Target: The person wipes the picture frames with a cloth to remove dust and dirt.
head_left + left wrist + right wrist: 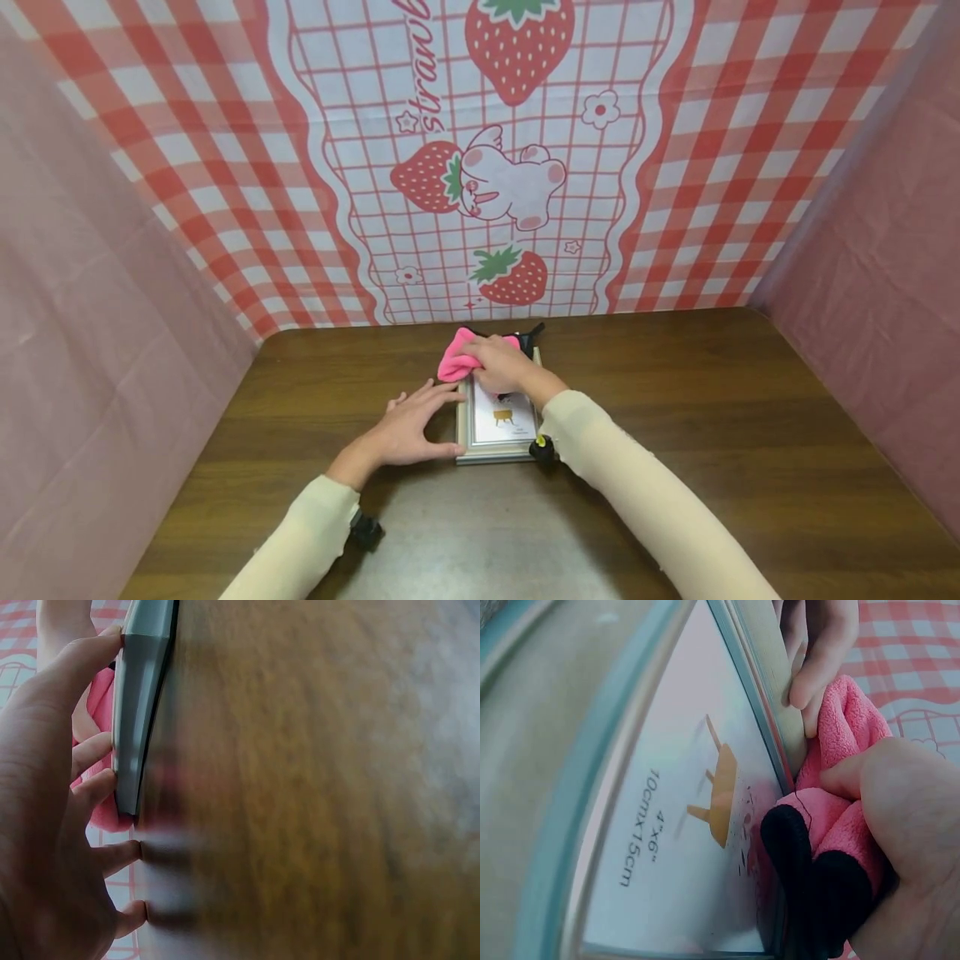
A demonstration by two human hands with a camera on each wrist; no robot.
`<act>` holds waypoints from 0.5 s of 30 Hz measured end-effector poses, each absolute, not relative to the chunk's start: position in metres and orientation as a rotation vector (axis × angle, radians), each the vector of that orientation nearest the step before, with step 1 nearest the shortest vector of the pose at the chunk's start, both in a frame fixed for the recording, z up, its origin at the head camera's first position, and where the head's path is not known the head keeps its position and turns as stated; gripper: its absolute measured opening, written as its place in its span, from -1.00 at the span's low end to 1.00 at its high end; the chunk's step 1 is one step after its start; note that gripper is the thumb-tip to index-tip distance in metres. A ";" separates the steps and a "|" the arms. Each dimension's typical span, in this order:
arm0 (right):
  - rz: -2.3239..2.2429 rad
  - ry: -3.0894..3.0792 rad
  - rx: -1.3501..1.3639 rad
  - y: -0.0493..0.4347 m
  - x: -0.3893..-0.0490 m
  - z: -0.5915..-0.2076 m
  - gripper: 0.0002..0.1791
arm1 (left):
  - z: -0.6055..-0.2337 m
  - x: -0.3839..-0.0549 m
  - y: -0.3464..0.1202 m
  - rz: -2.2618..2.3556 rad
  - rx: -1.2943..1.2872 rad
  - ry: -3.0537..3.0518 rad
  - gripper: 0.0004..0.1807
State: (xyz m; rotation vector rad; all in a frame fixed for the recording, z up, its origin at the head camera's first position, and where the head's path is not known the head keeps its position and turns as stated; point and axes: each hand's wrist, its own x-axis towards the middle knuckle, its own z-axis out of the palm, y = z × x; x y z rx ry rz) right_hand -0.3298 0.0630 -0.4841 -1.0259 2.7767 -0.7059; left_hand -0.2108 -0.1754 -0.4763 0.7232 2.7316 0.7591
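A picture frame [501,454] with a pale border lies flat on the wooden table. Its printed insert [697,795] shows a small brown stool-like drawing and the words 10cmx15cm. My left hand [411,427] is spread along the frame's left side, with thumb and some fingertips touching its outer edge [139,697]; two other fingertips rest on the table beyond its corner. My right hand [501,364] grips a pink cloth [456,358] with black trim [840,881] over the far part of the frame. The hand and cloth hide the upper part of the insert.
The brown wooden table [712,433] stretches to both sides. Behind it hangs a red-and-white checked strawberry cloth [513,183], with pink curtains [97,292] at left and right. A small black device sits at each wrist, one of them [367,531] below the left sleeve.
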 end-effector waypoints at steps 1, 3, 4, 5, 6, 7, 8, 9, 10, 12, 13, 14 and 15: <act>-0.716 2.777 -1.031 0.062 -0.328 -0.483 -0.43 | -0.477 -0.211 -0.175 0.762 0.725 2.732 -0.06; -0.735 2.772 -1.032 0.062 -0.328 -0.484 -0.43 | -0.477 -0.211 -0.176 0.765 0.727 2.733 -0.07; -0.741 2.768 -1.020 0.062 -0.328 -0.483 -0.43 | -0.478 -0.211 -0.176 0.768 0.726 2.732 -0.07; -0.753 2.766 -1.013 0.062 -0.329 -0.485 -0.43 | -0.478 -0.211 -0.176 0.770 0.726 2.732 -0.07; -0.750 2.771 -1.013 0.063 -0.329 -0.486 -0.41 | -0.478 -0.212 -0.176 0.770 0.729 2.733 -0.07; -0.741 2.773 -1.008 0.063 -0.330 -0.487 -0.40 | -0.478 -0.212 -0.176 0.768 0.732 2.734 -0.07; -0.736 2.771 -1.003 0.063 -0.331 -0.487 -0.40 | -0.478 -0.212 -0.176 0.766 0.735 2.736 -0.07; -0.730 2.771 -1.004 0.064 -0.332 -0.488 -0.39 | -0.478 -0.212 -0.176 0.763 0.738 2.737 -0.07; -0.718 2.773 -1.009 0.064 -0.333 -0.489 -0.38 | -0.478 -0.212 -0.176 0.760 0.741 2.739 -0.07; -0.691 2.774 -1.022 0.065 -0.336 -0.491 -0.38 | -0.478 -0.212 -0.176 0.752 0.747 2.739 -0.07; -0.693 2.768 -1.021 0.065 -0.337 -0.493 -0.38 | -0.478 -0.211 -0.176 0.749 0.746 2.739 -0.07; -0.690 2.764 -1.021 0.066 -0.338 -0.494 -0.37 | -0.478 -0.211 -0.176 0.749 0.744 2.739 -0.07; -0.680 2.766 -1.031 0.067 -0.340 -0.496 -0.37 | -0.478 -0.211 -0.176 0.749 0.743 2.737 -0.07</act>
